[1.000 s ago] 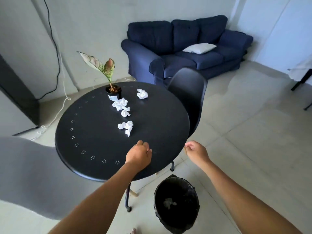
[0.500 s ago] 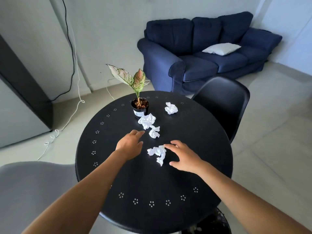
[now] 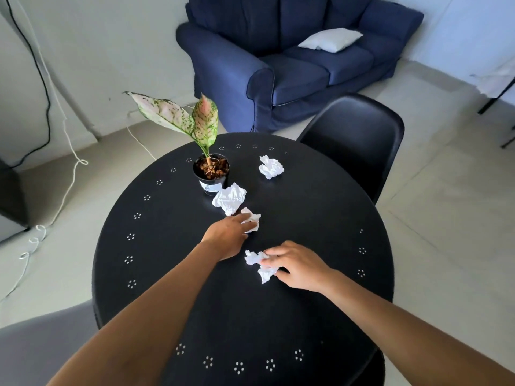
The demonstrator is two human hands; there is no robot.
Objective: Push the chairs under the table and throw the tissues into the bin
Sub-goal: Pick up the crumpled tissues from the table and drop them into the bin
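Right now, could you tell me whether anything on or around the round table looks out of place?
Yes: four crumpled tissues litter the black table. One lies alone, one leans against the plant pot, the left hand touches a third, and the right hand pinches the fourth.

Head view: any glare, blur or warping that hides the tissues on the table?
Head view: soft, even daylight; only a faint sheen on the black table, no glare over the crumpled tissues. Wide-angle warping curves the table rim and stretches both forearms. The hands and tissues look sharp; the grey chair at lower left is smeared.
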